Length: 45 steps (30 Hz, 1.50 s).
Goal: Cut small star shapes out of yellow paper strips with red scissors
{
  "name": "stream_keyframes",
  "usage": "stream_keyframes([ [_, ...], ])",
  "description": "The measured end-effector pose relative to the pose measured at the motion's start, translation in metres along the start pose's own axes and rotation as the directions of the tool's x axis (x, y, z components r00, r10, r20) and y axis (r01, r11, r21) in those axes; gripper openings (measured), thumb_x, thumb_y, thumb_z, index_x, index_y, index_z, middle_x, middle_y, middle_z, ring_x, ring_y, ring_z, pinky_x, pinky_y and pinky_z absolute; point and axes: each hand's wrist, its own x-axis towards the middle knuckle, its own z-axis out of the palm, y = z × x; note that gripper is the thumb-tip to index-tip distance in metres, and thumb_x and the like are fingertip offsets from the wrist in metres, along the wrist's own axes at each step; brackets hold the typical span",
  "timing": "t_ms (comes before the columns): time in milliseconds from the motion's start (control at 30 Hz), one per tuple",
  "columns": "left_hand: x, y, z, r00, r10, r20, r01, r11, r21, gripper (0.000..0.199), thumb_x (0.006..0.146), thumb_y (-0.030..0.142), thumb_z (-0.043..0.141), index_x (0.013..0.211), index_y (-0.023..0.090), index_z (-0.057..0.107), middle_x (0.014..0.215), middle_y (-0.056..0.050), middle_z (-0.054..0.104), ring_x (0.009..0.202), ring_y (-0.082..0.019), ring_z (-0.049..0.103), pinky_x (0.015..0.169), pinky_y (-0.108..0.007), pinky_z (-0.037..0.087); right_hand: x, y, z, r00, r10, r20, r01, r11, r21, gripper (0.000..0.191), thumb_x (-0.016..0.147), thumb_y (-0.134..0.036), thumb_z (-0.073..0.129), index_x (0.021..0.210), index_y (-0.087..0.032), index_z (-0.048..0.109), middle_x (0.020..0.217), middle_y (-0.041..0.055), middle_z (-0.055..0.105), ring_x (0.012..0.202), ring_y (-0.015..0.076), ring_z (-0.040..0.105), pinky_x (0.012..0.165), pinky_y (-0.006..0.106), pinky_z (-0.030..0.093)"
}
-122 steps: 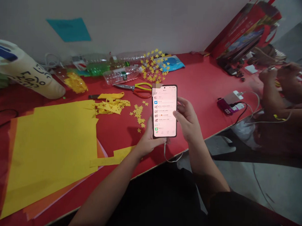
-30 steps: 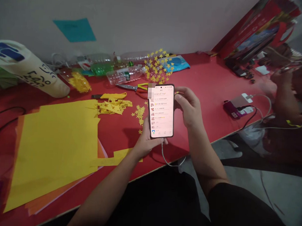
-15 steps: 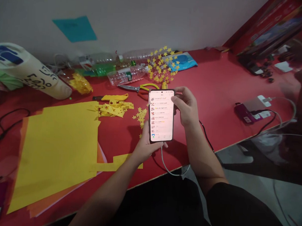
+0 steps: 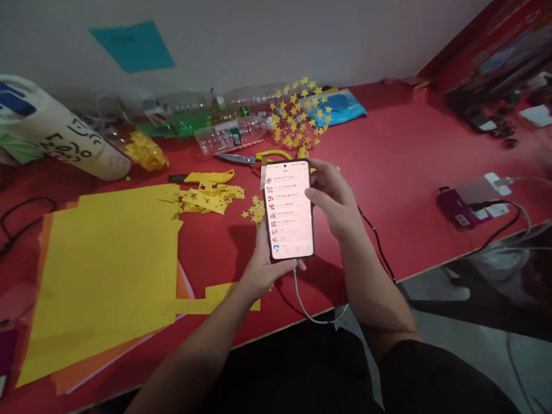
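A smartphone with a lit screen listing several rows is held upright above the red table. My left hand grips its lower left side, thumb along the bottom edge. My right hand is closed around its upper right side, with the thumb at the screen's right edge and the other fingers partly hidden behind. From the phone's bottom hangs a white cable. Just behind the phone lie scissors with yellow handles and small yellow paper stars.
Yellow paper sheets cover the left side, near star-punched scraps and a yellow utility knife. A tumbler, plastic bottles and a star cluster stand along the wall. A purple power strip lies right.
The phone has shifted slightly left and tilted a little in my hands. My right thumb has moved down along the screen's right edge. The view has shifted slightly.
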Motion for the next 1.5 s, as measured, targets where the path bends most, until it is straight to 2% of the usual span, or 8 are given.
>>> stream_keyframes([
  [100, 0.001, 0.001, 0.0, 1.0, 0.014, -0.001, -0.014, 1.0, -0.007, 0.099, 0.07, 0.023, 0.078, 0.141, 0.031, 0.009, 0.095, -0.002, 0.067, 0.062, -0.014, 0.068, 0.063, -0.032, 0.057, 0.0, 0.002, -0.001, 0.997, -0.024, 0.069, 0.025, 1.0, -0.012, 0.051, 0.078, -0.042, 0.065, 0.126, -0.029, 0.051, 0.093, 0.0028, 0.062, 0.087, 0.0232, 0.061, 0.075, 0.04, 0.049],
  [200, 0.0, 0.001, 0.001, 1.0, 0.012, -0.001, -0.012, 1.0, -0.021, 0.099, 0.069, 0.022, 0.078, 0.14, 0.031, 0.009, 0.095, -0.002, 0.067, 0.061, -0.014, 0.068, 0.063, -0.03, 0.057, 0.0, 0.005, -0.002, 0.997, -0.04, 0.073, 0.04, 0.999, -0.004, 0.053, 0.078, -0.045, 0.065, 0.127, -0.029, 0.05, 0.095, 0.0034, 0.062, 0.088, 0.0237, 0.061, 0.077, 0.042, 0.049],
  [433, -0.001, -0.007, -0.001, 1.0, 0.018, 0.001, -0.018, 1.0, -0.016, 0.101, 0.071, 0.025, 0.078, 0.142, 0.032, 0.007, 0.097, -0.003, 0.067, 0.062, -0.015, 0.068, 0.062, -0.032, 0.057, -0.001, -0.002, 0.001, 0.999, -0.033, 0.002, 0.033, 0.999, -0.008, 0.044, 0.078, -0.041, 0.064, 0.118, -0.03, 0.053, 0.086, 0.0006, 0.06, 0.08, 0.0203, 0.059, 0.071, 0.036, 0.048],
  [600, -0.002, -0.009, -0.003, 0.999, 0.025, 0.021, -0.025, 1.0, -0.001, 0.099, 0.072, 0.026, 0.077, 0.143, 0.033, 0.009, 0.102, -0.005, 0.067, 0.063, -0.015, 0.068, 0.063, -0.033, 0.058, -0.002, -0.007, 0.003, 0.998, 0.04, -0.049, -0.041, 0.999, -0.018, 0.038, 0.077, -0.04, 0.062, 0.113, -0.031, 0.053, 0.08, -0.0002, 0.056, 0.07, 0.0183, 0.055, 0.062, 0.033, 0.046],
  [833, -0.003, -0.01, -0.003, 0.999, 0.004, 0.036, -0.004, 1.0, 0.017, 0.097, 0.073, 0.029, 0.076, 0.143, 0.031, 0.009, 0.097, -0.004, 0.067, 0.064, -0.015, 0.069, 0.064, -0.033, 0.058, -0.002, -0.007, 0.003, 0.993, 0.057, -0.1, -0.059, 0.998, -0.016, 0.032, 0.078, -0.039, 0.063, 0.107, -0.03, 0.054, 0.075, -0.0014, 0.055, 0.063, 0.016, 0.053, 0.056, 0.03, 0.044],
  [1133, -0.003, -0.009, -0.002, 1.0, -0.02, 0.021, 0.019, 0.999, 0.026, 0.095, 0.072, 0.031, 0.077, 0.141, 0.03, 0.011, 0.093, -0.004, 0.067, 0.065, -0.017, 0.069, 0.066, -0.036, 0.058, -0.001, -0.011, 0.007, 0.99, 0.042, -0.136, -0.044, 0.999, -0.012, 0.029, 0.076, -0.036, 0.064, 0.102, -0.029, 0.054, 0.072, -0.0017, 0.053, 0.063, 0.0159, 0.052, 0.055, 0.03, 0.042],
  [1500, -0.003, -0.014, -0.004, 0.999, 0.016, 0.031, -0.017, 0.999, 0.035, 0.09, 0.073, 0.031, 0.076, 0.141, 0.03, 0.016, 0.096, -0.004, 0.067, 0.064, -0.015, 0.068, 0.064, -0.034, 0.059, -0.002, -0.011, 0.007, 0.989, 0.055, -0.135, -0.062, 0.997, -0.043, 0.03, 0.077, -0.039, 0.064, 0.102, -0.029, 0.051, 0.075, -0.0016, 0.054, 0.066, 0.0164, 0.054, 0.058, 0.032, 0.043],
])
